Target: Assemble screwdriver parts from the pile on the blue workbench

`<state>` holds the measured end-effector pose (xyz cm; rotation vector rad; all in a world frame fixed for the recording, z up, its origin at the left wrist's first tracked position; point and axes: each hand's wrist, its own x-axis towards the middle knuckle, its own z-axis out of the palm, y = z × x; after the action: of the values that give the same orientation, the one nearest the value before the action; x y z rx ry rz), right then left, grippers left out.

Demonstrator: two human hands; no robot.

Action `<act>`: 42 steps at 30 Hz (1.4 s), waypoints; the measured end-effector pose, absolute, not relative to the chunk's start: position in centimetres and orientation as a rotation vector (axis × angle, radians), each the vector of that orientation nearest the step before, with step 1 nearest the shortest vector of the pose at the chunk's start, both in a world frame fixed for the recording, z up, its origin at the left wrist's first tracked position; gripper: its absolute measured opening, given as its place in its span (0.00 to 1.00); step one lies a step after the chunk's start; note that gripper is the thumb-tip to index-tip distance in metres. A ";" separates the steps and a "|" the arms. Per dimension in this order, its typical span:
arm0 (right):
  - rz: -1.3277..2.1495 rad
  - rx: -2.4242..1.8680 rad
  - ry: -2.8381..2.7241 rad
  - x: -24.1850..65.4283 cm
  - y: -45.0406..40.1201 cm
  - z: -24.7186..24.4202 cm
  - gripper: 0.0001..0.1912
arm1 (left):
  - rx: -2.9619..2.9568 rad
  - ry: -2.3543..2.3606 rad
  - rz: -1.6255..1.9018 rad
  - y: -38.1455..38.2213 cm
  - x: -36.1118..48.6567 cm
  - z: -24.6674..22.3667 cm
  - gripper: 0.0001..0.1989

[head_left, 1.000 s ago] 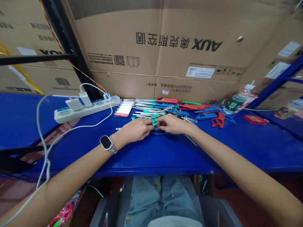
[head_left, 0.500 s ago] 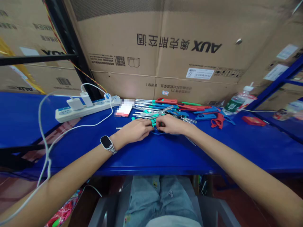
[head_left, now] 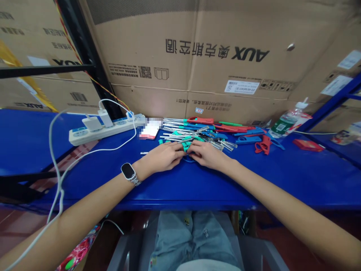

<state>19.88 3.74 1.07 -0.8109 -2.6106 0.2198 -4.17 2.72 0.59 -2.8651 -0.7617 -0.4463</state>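
Head view: left hand [head_left: 167, 155] and right hand [head_left: 209, 155] work with fingertips nearly meeting, fingers curled; cannot tell whether either clamps anything. Blue piece [head_left: 188, 160] shows just below them on the table [head_left: 180, 188], nearer the person than the metal tubes [head_left: 172, 138]. Judgement: brace left, move right fingertips gently, avoid nudging tubes.

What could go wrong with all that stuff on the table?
The white cable crosses in front of the left forearm in view, so it might snag and tug the power strip.

The left hand and right hand are close to a crowded pile of rods and parts, so something could get knocked.

The fingers hide what's between them; a little piece might slip unnoticed.
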 end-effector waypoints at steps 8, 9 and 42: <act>0.148 -0.864 -2.637 19.8 2.7 1.2 0.11 | -2.868 -0.764 -0.431 2.8 -4.2 0.3 0.13; 0.158 -0.871 -2.634 19.8 2.6 1.3 0.11 | -2.868 -0.763 -0.433 2.9 -4.3 0.3 0.13; 0.183 -1.016 -2.535 18.1 2.5 0.5 0.08 | -3.054 -1.012 -0.658 4.1 -6.9 0.7 0.10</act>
<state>18.13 2.55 0.49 -1.0159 -2.5354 0.1826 -6.91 4.12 0.74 -3.0544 -1.0120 -0.6579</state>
